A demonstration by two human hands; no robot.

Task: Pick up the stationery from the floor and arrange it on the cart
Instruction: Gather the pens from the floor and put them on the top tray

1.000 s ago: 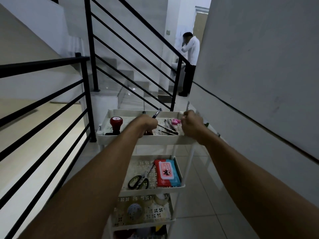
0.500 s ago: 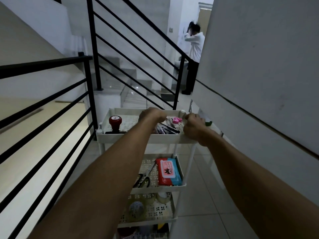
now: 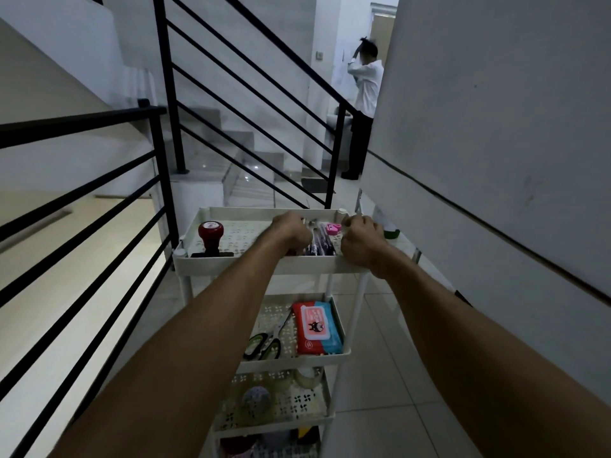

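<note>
The white tiered cart (image 3: 231,263) stands in front of me. Its top tray holds a red-handled stamp (image 3: 210,230), dark pens (image 3: 320,248) and a small pink item (image 3: 332,228). My left hand (image 3: 292,231) is low in the tray with its fingers closed around the pens. My right hand (image 3: 362,242) is curled in a fist at the tray's right corner, and I see nothing in it. The second shelf carries scissors (image 3: 264,344) and a red-and-blue wipes pack (image 3: 315,328). A tape roll (image 3: 309,376) sits on the third shelf.
Black stair railing (image 3: 99,206) runs close along the left, and a grey wall (image 3: 496,160) along the right. A small white table with a green item (image 3: 392,232) stands just right of the cart. A person (image 3: 363,104) stands at a sink far ahead. Tiled floor (image 3: 380,408) lies below.
My left hand, which held a pen upright a second ago, has dropped into the top tray among the pens. The right hand stayed at the tray's right corner.
</note>
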